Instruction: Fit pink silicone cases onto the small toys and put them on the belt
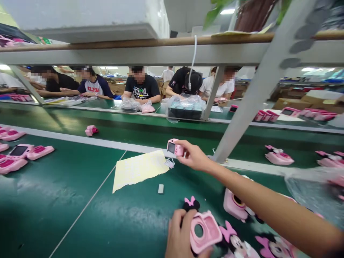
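Note:
My right hand (194, 154) is stretched forward over the far edge of the bench, its fingers pinching a small pink toy camera (175, 148) whose dark screen faces me. Lower down, my left hand (178, 234) grips a hollow pink camera case (206, 229) with a round hole in it. Black ears with a pink bow (191, 203) stick up behind that case. Right of my left hand lie mouse-figure covers (239, 245) with pink bows. Under my right forearm is a pink camera-shaped case (233, 206), partly hidden by the arm.
A torn yellow sheet (139, 170) and a small grey block (160, 189) lie on the green bench. Pink cases (40, 152) sit at left. A slanted metal post (242, 107) rises at right. Beyond the belt, where a pink piece (91, 130) lies, several people work.

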### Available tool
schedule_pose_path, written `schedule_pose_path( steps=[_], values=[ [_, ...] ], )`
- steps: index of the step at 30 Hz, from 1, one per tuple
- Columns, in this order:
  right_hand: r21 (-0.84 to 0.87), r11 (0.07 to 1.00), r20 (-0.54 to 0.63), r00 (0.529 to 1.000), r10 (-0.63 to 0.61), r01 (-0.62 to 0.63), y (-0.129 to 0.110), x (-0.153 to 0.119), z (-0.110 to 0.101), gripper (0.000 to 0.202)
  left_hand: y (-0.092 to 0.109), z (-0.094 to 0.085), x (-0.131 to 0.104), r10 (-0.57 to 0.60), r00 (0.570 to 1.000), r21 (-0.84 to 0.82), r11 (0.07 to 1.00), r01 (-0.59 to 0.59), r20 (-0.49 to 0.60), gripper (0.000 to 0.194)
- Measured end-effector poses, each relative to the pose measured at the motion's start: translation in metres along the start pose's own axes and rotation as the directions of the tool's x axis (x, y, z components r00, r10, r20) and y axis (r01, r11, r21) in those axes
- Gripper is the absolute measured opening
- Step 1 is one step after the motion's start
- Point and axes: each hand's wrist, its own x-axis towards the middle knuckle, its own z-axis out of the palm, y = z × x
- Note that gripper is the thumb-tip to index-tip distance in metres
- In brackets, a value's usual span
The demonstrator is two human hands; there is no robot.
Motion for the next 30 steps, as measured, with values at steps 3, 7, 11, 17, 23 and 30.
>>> schedule_pose_path(
  steps=[3, 7, 11, 17, 23, 30],
  values=[
    [0.521, 0.847, -0.058, 0.986, 0.154, -0.102, -0.035, -0.094, -0.028, 0.052, 0.015, -0.017, 0.001, -0.016, 0.992, -0.13, 0.991, 0.033, 0.126, 0.066],
    [0.8, 0.557, 0.039, 0.945, 0.324, -0.224, -0.078, -0.207, -0.03, 0.054, 0.036, -0.029, 0.001, 0.07, 0.962, -0.182, 0.983, -0.022, 0.263, 0.056],
    [0.869, 0.38, 0.156, 0.905, 0.395, -0.315, -0.097, -0.266, -0.003, 0.056, 0.042, -0.026, -0.003, 0.207, 0.922, -0.205, 0.968, -0.145, 0.327, 0.053],
    [0.64, 0.631, 0.148, 0.876, 0.459, -0.438, -0.1, -0.27, -0.003, 0.054, 0.04, -0.023, -0.008, 0.258, 0.911, -0.149, 0.964, -0.22, 0.323, 0.06],
    [0.11, 0.93, 0.126, 0.933, 0.338, -0.351, -0.106, -0.245, -0.04, 0.043, 0.044, -0.025, -0.007, 0.236, 0.917, -0.158, 0.968, -0.194, 0.321, 0.069],
    [-0.041, 0.967, 0.338, 0.907, 0.251, -0.253, -0.107, -0.219, -0.056, 0.053, 0.037, -0.025, -0.005, 0.243, 0.922, -0.187, 0.963, -0.192, 0.302, 0.07]
  ],
)
